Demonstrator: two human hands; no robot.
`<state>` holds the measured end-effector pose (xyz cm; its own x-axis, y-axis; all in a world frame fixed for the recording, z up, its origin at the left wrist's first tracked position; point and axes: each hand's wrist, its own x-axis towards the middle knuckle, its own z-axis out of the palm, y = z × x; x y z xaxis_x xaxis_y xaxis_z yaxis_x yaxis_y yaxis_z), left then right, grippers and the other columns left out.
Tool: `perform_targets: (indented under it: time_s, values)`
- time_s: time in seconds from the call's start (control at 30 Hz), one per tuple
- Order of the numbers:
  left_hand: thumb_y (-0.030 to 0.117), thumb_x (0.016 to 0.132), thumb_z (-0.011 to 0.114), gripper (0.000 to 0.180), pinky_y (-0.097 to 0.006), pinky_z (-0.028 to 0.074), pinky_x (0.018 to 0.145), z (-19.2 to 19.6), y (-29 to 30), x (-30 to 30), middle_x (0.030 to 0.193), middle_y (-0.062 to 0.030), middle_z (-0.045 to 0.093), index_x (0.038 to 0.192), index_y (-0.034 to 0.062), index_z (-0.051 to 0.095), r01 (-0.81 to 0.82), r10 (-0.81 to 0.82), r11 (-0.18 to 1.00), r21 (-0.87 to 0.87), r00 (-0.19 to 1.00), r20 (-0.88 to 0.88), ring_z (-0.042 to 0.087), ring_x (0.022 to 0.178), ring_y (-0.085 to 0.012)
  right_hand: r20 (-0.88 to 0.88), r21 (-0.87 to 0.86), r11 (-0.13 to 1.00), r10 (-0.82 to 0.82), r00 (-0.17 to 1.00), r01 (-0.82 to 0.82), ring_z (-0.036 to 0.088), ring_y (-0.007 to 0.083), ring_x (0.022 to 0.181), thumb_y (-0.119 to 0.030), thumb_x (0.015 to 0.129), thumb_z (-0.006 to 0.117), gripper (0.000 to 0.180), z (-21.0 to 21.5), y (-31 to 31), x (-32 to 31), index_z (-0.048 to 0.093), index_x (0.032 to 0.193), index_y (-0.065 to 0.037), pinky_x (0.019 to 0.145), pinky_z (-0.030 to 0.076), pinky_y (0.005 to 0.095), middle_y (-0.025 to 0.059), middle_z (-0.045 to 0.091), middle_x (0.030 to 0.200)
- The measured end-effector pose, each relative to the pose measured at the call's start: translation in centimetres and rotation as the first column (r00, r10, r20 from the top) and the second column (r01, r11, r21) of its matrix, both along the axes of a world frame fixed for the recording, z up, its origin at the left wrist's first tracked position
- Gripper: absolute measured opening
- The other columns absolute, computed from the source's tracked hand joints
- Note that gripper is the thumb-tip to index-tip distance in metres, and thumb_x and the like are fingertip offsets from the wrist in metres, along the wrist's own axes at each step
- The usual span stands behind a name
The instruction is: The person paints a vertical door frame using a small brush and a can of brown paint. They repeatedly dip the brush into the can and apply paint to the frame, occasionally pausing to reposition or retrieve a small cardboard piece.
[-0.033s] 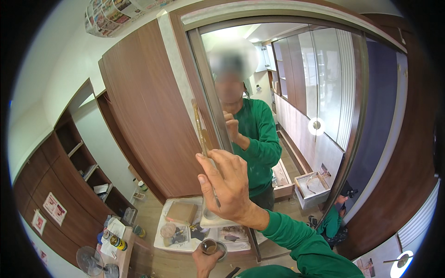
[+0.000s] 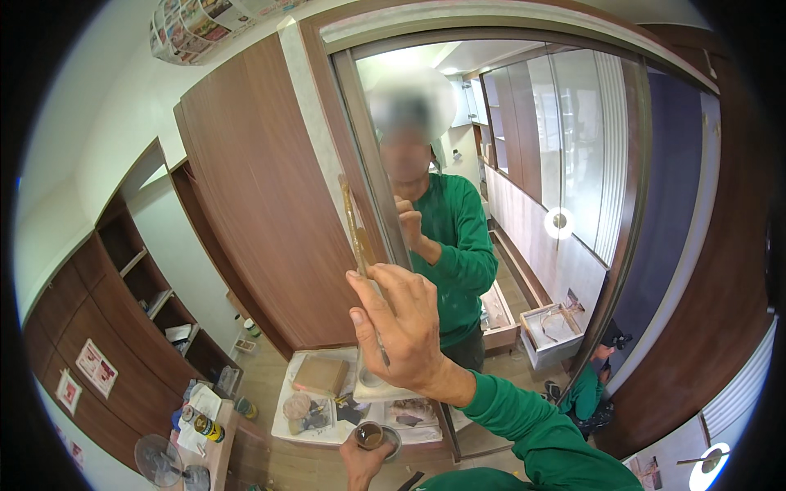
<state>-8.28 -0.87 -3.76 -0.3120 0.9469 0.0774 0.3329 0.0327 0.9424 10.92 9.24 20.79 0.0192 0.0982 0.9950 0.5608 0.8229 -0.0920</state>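
Observation:
My right hand (image 2: 399,326) is raised in front of a wardrobe and pinches a slim paintbrush (image 2: 354,225). Its tip rests against or close to the narrow brown trim (image 2: 327,106) beside the mirror door; exact contact is hard to make out. Low at the centre, my left hand (image 2: 363,460) wraps round a small cup (image 2: 370,435) of brown liquid. A second round container (image 2: 393,442) sits right beside that cup, partly hidden. The mirrored sliding door (image 2: 524,123) shows my reflection in a green sweater.
Below stands a white ledge (image 2: 286,430) with a cardboard-coloured box (image 2: 320,376), rags and papers. A bench (image 2: 219,458) at the lower left holds cans and cloths, near a fan (image 2: 158,460). At the lower right, a person in green (image 2: 583,397) crouches. Brown cabinets (image 2: 123,327) line the left.

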Motion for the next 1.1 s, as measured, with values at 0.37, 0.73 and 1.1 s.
perform_targets:
  time_s: [0.37,0.73,1.1]
  values:
    - [0.018,0.066,0.094,0.046,-0.035,0.061,0.084,1.1,0.7,0.5,0.096,-0.0108,0.080,0.105,-0.0019,0.077,-0.008,0.008,1.000,0.010,1.000,0.000,0.076,0.088,-0.0183,0.005,-0.005,1.000,0.004,1.000,-0.004,0.061,0.0369,0.120,-0.013,0.095,0.071,0.047,0.3,0.2,0.3,0.067,0.139,0.001,0.100,0.043,0.0498,0.0207,0.064,0.126]
    - [0.018,0.066,0.094,0.048,-0.035,0.061,0.085,-0.4,1.0,0.3,0.096,-0.0112,0.080,0.106,-0.0022,0.077,-0.012,0.012,1.000,0.006,1.000,0.005,0.076,0.089,-0.0187,0.018,-0.040,0.999,0.010,1.000,-0.010,0.061,0.0362,0.121,-0.012,0.095,0.070,0.047,-0.3,-0.2,0.6,0.067,0.139,0.002,0.099,0.042,0.0495,0.0202,0.064,0.128]
    - [0.017,0.066,0.093,0.048,-0.035,0.061,0.085,-0.2,0.9,0.2,0.096,-0.0114,0.080,0.106,-0.0028,0.076,-0.014,0.014,1.000,-0.001,1.000,0.022,0.076,0.089,-0.0188,0.017,-0.049,0.999,0.011,1.000,-0.010,0.061,0.0367,0.121,-0.012,0.094,0.070,0.047,-0.9,-0.3,0.6,0.067,0.139,0.002,0.099,0.042,0.0496,0.0202,0.064,0.127]
